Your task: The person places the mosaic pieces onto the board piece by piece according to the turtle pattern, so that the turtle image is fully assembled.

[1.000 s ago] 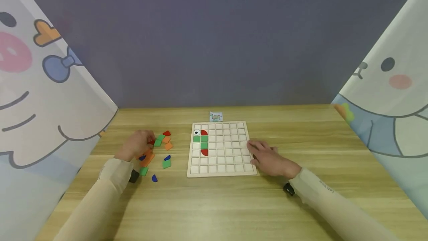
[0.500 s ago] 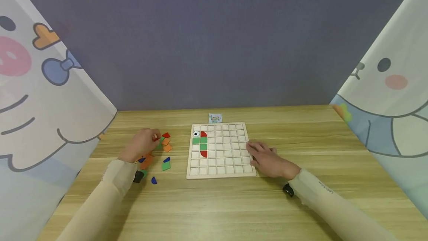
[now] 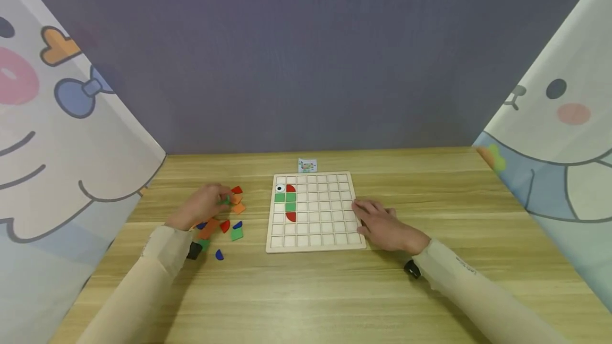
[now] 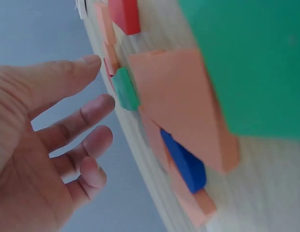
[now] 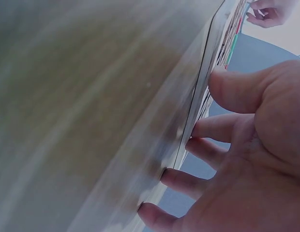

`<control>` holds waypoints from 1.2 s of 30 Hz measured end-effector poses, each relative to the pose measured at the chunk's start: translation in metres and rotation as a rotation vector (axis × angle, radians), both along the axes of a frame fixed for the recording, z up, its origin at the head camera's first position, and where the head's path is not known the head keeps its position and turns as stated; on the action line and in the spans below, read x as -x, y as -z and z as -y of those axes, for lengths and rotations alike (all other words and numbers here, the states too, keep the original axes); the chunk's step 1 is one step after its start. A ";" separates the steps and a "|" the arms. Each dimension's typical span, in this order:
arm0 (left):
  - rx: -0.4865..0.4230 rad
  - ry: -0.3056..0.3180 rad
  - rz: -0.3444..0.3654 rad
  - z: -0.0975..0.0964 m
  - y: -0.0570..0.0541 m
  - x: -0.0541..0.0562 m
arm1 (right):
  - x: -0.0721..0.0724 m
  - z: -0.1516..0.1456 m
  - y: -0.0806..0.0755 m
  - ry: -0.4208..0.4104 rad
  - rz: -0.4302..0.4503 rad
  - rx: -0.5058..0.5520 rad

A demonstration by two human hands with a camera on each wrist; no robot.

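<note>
Reach on the left, contact on the right

Fingers of the left hand come down over the far side of a scatter of loose pieces. Its thumb and visible fingers stand apart, gently bent, with nothing seen between them; the index finger is hidden. A green tile lies just beyond the fingertips, so the parted pose looks suited to picking out one flat piece.

The right hand has its fingers loosely spread and its fingertips against the right edge of the wooden grid board, clasping nothing; probably this keeps the board from sliding on the tabletop.

The board sits between the hands, presumably within easy reach of both. At its far left, an eye piece, green squares and red quarter-rounds fill neighbouring cells. A small picture card lies just past the far edge, likely so it can be consulted uncovered. Orange tiles and a blue curved piece are left of the board, apart from it.
</note>
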State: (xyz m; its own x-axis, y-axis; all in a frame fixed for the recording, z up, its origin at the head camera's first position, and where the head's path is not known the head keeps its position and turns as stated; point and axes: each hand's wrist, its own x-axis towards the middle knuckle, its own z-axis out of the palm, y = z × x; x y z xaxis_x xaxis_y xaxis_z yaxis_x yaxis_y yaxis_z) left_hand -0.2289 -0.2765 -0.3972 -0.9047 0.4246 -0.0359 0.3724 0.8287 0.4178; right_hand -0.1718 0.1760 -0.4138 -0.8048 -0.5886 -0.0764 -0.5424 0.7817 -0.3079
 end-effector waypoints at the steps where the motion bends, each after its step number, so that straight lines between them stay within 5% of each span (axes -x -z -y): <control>1: 0.009 0.001 -0.005 0.000 0.000 0.000 | 0.000 0.000 0.000 0.000 0.001 0.001; 9: 0.096 -0.002 -0.071 -0.007 0.002 0.017 | 0.001 0.000 0.001 0.001 -0.004 -0.003; 15: 0.145 -0.061 -0.011 -0.015 0.001 0.027 | 0.002 0.000 0.002 0.009 0.004 -0.004; 21: 0.112 -0.054 0.024 -0.025 0.001 0.034 | 0.002 0.001 0.002 0.013 0.003 -0.012; 31: 0.118 -0.054 0.096 -0.034 -0.003 0.031 | 0.002 0.002 0.002 0.015 0.007 -0.015; 36: 0.118 -0.043 0.046 -0.037 -0.001 0.029 | 0.002 0.001 0.002 0.016 0.009 -0.024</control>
